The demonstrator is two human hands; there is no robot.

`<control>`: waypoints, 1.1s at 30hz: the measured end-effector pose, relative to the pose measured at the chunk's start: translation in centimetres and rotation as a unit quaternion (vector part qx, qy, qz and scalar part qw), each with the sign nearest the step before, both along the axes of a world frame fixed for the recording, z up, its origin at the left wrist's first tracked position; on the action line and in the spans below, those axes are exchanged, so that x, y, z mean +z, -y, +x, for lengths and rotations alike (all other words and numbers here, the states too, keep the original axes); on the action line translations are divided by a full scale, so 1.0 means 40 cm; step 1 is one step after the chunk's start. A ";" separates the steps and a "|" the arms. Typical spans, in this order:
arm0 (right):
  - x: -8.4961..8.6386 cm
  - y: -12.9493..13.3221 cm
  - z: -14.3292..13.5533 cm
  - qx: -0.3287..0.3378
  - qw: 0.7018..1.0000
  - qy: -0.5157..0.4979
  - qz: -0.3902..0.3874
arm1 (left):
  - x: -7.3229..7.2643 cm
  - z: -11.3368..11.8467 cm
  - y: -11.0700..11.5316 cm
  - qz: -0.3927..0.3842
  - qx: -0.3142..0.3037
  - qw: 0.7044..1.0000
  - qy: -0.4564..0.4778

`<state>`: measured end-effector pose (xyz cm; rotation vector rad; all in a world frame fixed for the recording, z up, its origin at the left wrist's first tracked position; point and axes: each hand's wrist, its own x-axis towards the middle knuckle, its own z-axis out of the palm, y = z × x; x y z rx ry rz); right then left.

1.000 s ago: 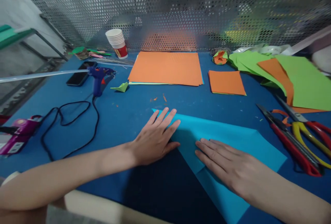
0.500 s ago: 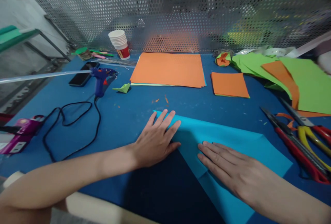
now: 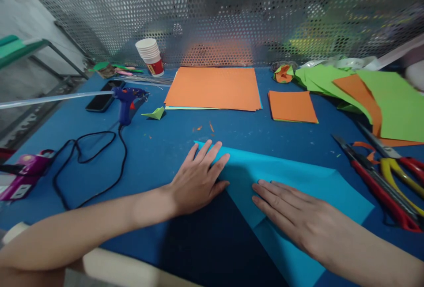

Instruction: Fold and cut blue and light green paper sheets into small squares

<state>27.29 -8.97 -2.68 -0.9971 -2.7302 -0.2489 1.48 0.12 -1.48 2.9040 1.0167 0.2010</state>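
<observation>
A folded sheet of bright blue paper [image 3: 291, 168] lies flat on the blue table [image 3: 145, 163], its narrow pointed end toward the left. My left hand [image 3: 200, 179] rests on that pointed end, fingers spread and palm down. Over the middle of the sheet lies my right hand [image 3: 298, 218], flat with its fingers stretched out and side by side. Both hands touch the paper without gripping it. Part of the fold is covered by the hands.
Behind are orange paper sheets [image 3: 213, 88] and small orange squares [image 3: 292, 106]. At left lie a glue gun [image 3: 125, 103], phone [image 3: 105, 96] and purple power strip [image 3: 28, 174]; paper cups [image 3: 150, 57] stand behind. A cutter [image 3: 377, 185], scissors [image 3: 394, 163] and green paper [image 3: 391, 101] lie right.
Both hands keep their places on the blue paper. The whole view has shifted very slightly; nothing was taken up or let go.
</observation>
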 end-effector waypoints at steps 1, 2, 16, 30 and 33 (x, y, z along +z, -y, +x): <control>0.000 0.000 0.001 0.000 1.000 -0.002 -0.003 | 0.000 0.000 0.000 0.000 0.001 1.000 0.002; -0.001 0.000 0.002 0.001 1.000 -0.002 -0.006 | 0.000 0.000 0.000 -0.001 0.003 1.000 0.003; 0.039 -0.014 0.003 0.005 0.998 0.027 -0.064 | -0.020 -0.002 -0.016 -0.012 0.047 0.999 0.020; 0.033 -0.012 0.013 0.022 0.999 0.018 -0.025 | -0.010 -0.009 -0.014 -0.018 0.034 0.998 0.043; 0.035 -0.014 0.010 0.026 1.000 0.010 -0.011 | -0.010 -0.010 -0.016 -0.020 0.031 0.998 0.046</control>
